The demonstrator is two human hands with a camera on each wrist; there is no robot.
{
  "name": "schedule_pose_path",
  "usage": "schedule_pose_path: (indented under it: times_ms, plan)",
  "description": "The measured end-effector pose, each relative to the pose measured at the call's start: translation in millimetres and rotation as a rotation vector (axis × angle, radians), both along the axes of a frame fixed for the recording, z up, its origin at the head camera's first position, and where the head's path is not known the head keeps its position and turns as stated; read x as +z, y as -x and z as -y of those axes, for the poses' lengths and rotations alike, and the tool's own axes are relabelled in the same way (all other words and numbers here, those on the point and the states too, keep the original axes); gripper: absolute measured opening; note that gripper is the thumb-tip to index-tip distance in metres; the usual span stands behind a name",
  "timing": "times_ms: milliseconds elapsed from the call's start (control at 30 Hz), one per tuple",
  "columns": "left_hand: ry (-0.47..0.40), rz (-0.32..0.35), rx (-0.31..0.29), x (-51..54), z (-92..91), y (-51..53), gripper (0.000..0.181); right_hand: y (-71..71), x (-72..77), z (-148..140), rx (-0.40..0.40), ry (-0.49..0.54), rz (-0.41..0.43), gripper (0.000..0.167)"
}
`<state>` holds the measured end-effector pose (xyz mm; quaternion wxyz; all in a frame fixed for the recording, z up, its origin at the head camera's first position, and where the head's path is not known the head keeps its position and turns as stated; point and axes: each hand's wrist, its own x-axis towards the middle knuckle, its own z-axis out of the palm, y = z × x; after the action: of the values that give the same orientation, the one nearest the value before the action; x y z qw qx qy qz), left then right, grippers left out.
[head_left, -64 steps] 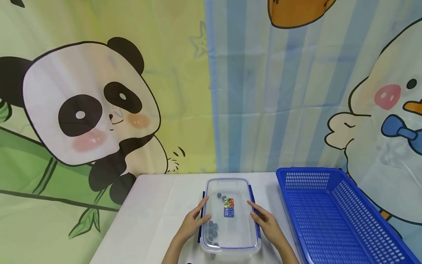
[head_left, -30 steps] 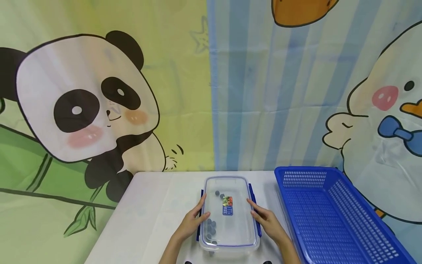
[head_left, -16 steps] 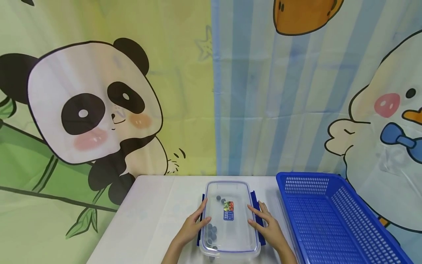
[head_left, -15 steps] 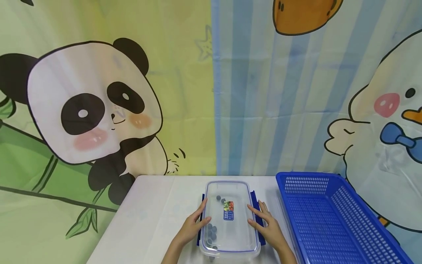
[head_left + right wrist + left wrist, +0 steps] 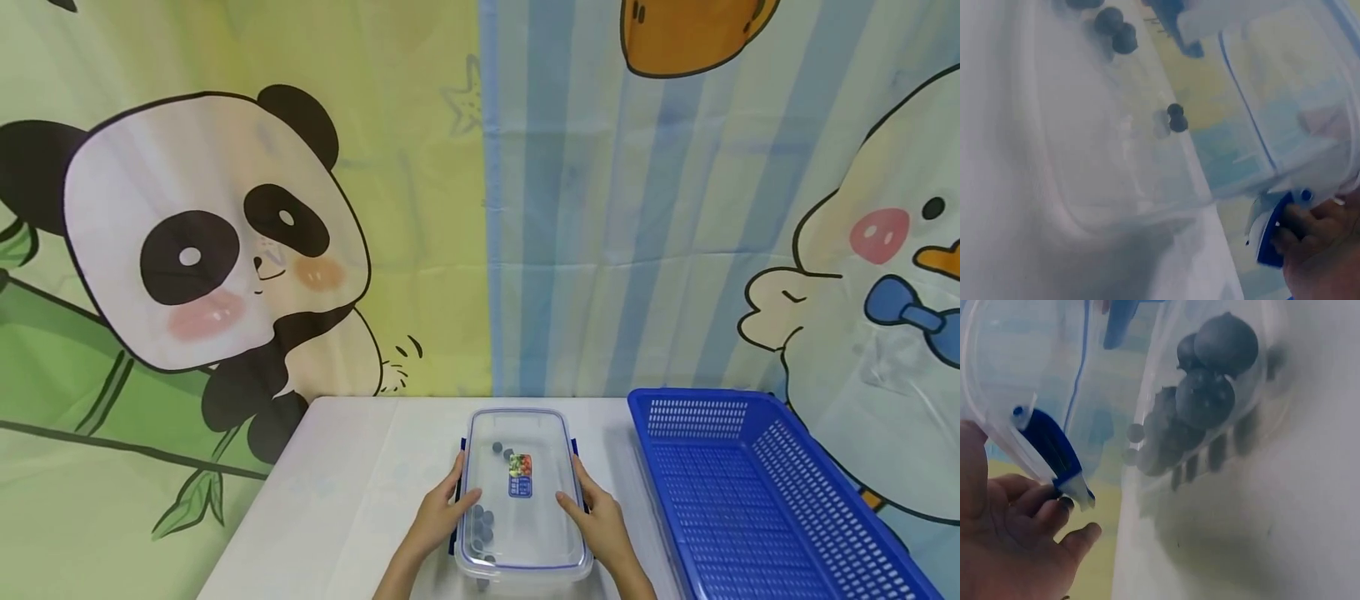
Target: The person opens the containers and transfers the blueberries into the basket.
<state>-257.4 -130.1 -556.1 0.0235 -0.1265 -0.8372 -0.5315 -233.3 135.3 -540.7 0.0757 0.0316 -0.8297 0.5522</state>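
A clear lidded container [image 5: 536,533] with blue side latches stands on the white table, long side pointing away. Several dark round berries [image 5: 483,518] show through it, mostly at its near left; they look large in the left wrist view [image 5: 1225,345]. My left hand [image 5: 433,521] grips the left side, thumb on the lid edge and fingers by the blue latch [image 5: 1054,447]. On the other side my right hand [image 5: 603,525] holds the edge, thumb on the lid; in the right wrist view its fingers [image 5: 1291,231] curl at the blue latch [image 5: 1270,240]. The lid lies on top.
To the right stands a large blue plastic basket [image 5: 750,517] with slotted walls. The white table [image 5: 360,475] extends left of the container. Behind the table hangs a curtain [image 5: 420,208] with a printed panda and a white bird.
My right hand has drawn in from a spread pose over the lid edge to a grip on the side. The right latch, flared outward before, stands closer to the container. The left hand has barely moved.
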Motion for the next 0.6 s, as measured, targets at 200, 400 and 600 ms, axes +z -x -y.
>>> schedule_pose_path:
  times_ms: [200, 400, 600]
  plan:
    - [0.044, -0.040, 0.077, 3.9, -7.6, -6.8, 0.064, -2.0, 5.1, 8, -0.032, -0.006, 0.060, 0.074]
    - [-0.009, -0.037, 0.118, 1.9, -14.5, -7.0, 0.058, -0.8, 2.4, 9, -0.051, 0.060, 0.074, 0.069]
    - [-0.153, 0.038, 0.118, -3.1, -16.2, -5.6, 0.057, 0.0, 0.3, 10, -0.040, 0.215, 0.098, 0.070]
